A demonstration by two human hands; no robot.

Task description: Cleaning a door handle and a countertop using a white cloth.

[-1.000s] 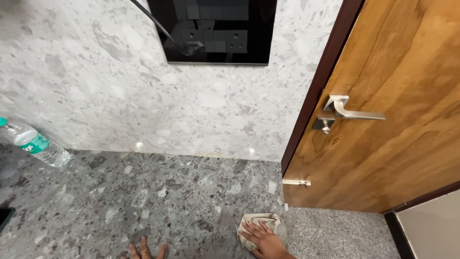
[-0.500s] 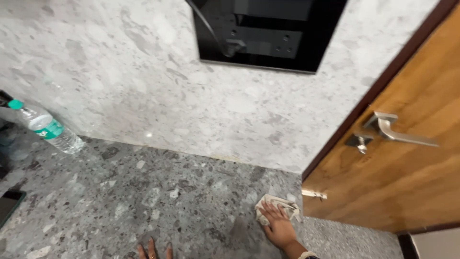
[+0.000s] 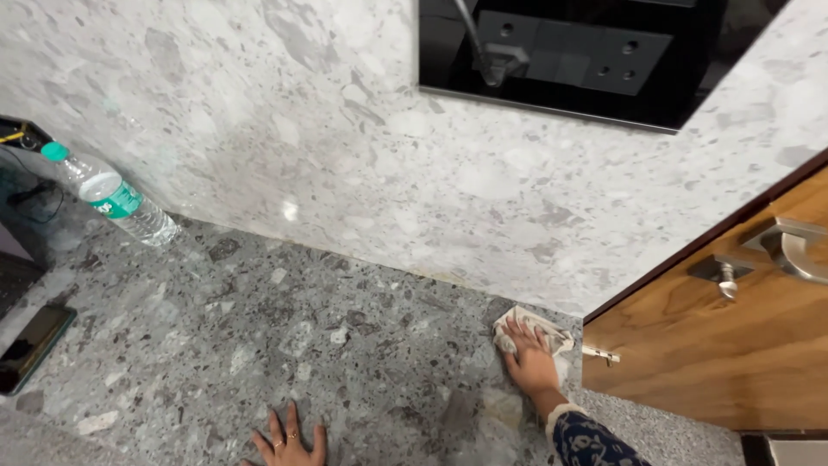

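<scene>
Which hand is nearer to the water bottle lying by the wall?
Left. The left hand rests flat on the floor, nearer the water bottle; the right hand presses a cloth by the door.

The right hand [image 3: 530, 362] shows a dark patterned sleeve with pale cuff; the left hand [image 3: 289, 440] seemingly wears rings.

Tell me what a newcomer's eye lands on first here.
The right hand pressing a pale cloth into the corner where the grey speckled floor meets the wall, beside the wooden door. Next, the left hand flat on the floor, then the plastic bottle far left.
</scene>
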